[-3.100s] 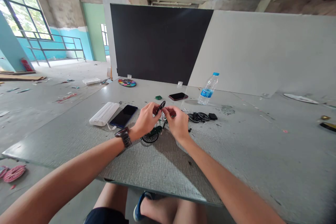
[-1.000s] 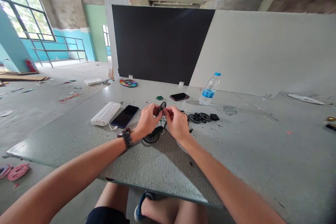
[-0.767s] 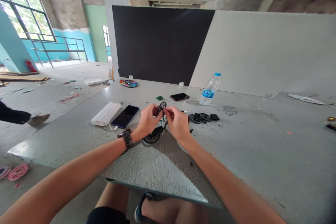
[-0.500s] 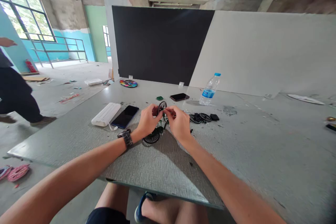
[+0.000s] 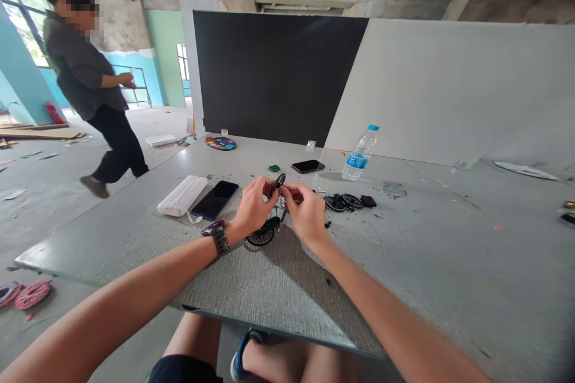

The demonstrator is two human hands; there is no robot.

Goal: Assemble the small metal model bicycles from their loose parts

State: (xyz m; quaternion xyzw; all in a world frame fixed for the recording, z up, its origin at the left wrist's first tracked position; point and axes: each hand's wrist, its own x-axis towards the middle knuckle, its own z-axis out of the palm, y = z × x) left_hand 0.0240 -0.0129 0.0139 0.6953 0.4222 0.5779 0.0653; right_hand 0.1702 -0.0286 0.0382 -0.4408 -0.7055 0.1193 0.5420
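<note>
Between my hands is a small model bicycle with a dark green frame; its lower wheel (image 5: 260,236) is near the tabletop, below my fingers. My left hand (image 5: 254,203) pinches the raised black wheel (image 5: 279,182) at its rim. Close beside it, my right hand (image 5: 304,206) has thumb and forefinger pressed together at the wheel's hub, on a part too small to make out. Right of my right hand lie loose black wheels (image 5: 353,201) and a small black piece (image 5: 368,201).
On the table (image 5: 251,287) are a white power bank (image 5: 182,195), a phone (image 5: 215,199), another phone (image 5: 308,166), a green piece (image 5: 274,168), a paint palette (image 5: 220,143) and a water bottle (image 5: 358,158). A person (image 5: 90,78) walks beyond the table at left.
The raised wheel has turned and now shows more edge-on between my fingers. My hands have barely moved. The person at left has moved rightward, with more of the body in view.
</note>
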